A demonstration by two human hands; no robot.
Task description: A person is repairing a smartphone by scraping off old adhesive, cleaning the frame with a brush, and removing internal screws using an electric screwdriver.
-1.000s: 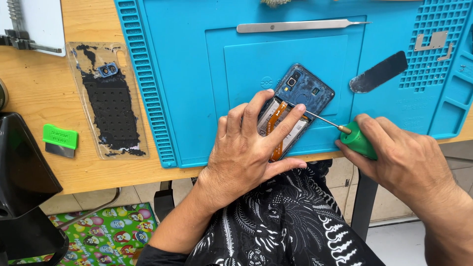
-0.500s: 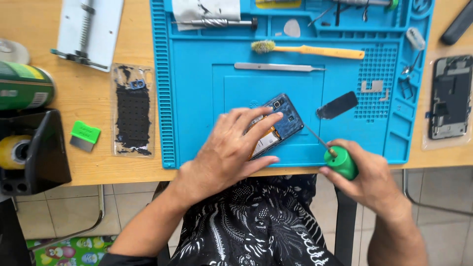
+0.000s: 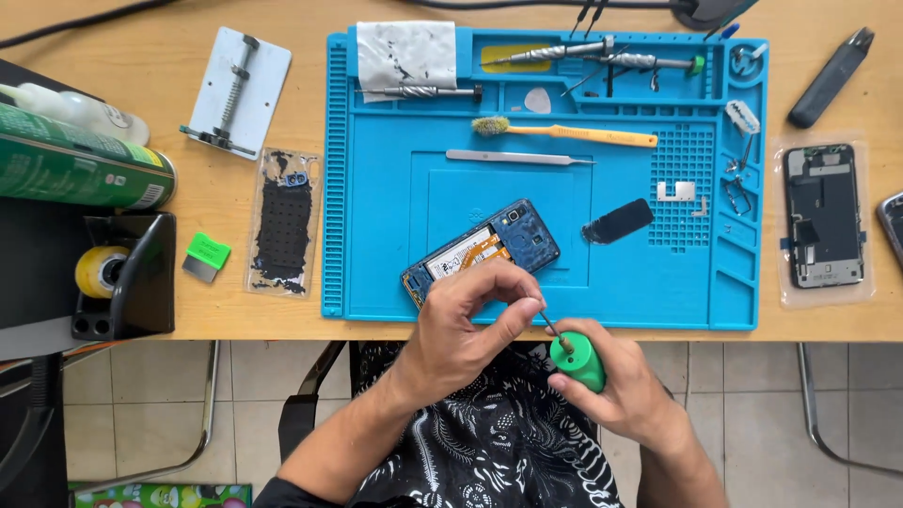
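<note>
While the left hand (image 3: 470, 315) pinches the tip of the screwdriver (image 3: 574, 357) and the right hand (image 3: 611, 390) grips its green handle, both sit just off the near edge of the blue mat (image 3: 395, 207), over the lap rather than over the worktop (image 3: 254, 315). Whatever the fingertips hold there is too small to tell; if it is a screw or a bit, a slip would likely drop it onto the patterned cloth or the floor tiles, where it would be hard to find. The opened phone (image 3: 484, 249) lies free on the mat's sunken centre, touched by neither hand, so a knock from the left wrist could slide it off the near edge.

Along the mat's far edge, moulded trays hold several metal drivers (image 3: 550, 55), a pale pick (image 3: 538, 101) and a sheet of smudged paper (image 3: 404, 55). At the mat's right edge, narrow slots hold small metal clips (image 3: 741, 118). Left of the mat, a black holder (image 3: 141, 277) carries a roll of yellow tape (image 3: 97, 270). Right of the mat, another phone (image 3: 823, 216) lies in a clear wrapper.
</note>
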